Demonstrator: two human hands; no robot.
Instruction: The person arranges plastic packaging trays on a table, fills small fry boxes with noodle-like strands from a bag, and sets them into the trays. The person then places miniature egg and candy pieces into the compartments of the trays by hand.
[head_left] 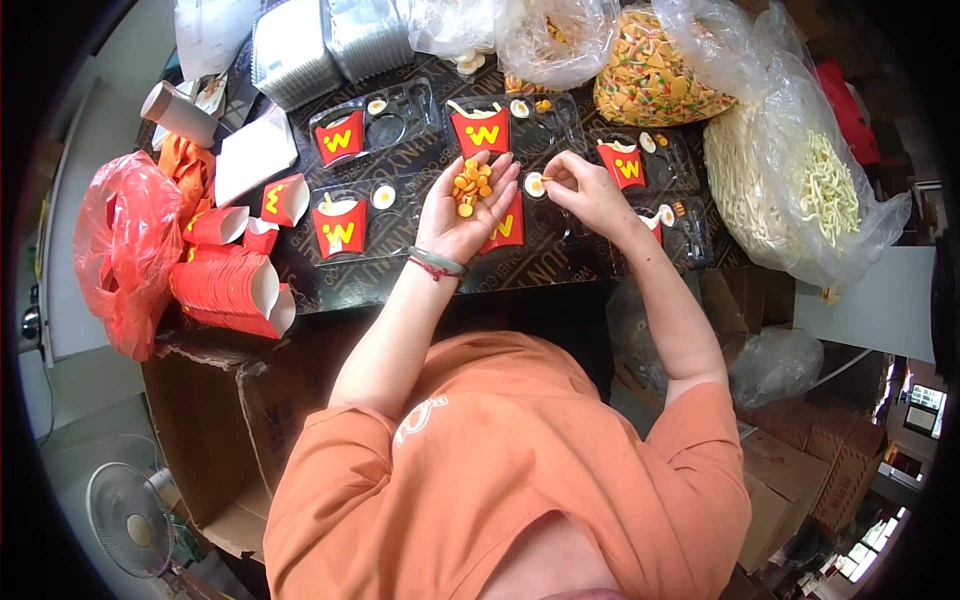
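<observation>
My left hand (455,212) is palm up and cupped, with a small heap of round orange pieces (471,184) lying in it. It covers part of a red fry box (508,228) marked with a yellow W. My right hand (588,194) has thumb and forefinger pinched together beside a white-and-yellow egg-shaped piece (535,185). Whatever is between those fingertips is too small to tell. Around both hands stand clear plastic trays (410,228) holding red boxes with pale fry-like sticks and egg pieces. Orange pieces also lie in the back middle tray (543,105).
Stacked red boxes (225,283) and a red plastic bag (125,240) sit at the left. Clear trays are piled (290,55) at the back. Bags of colourful pieces (655,75) and pale sticks (790,180) stand at the right. Cardboard boxes (215,430) are below the table.
</observation>
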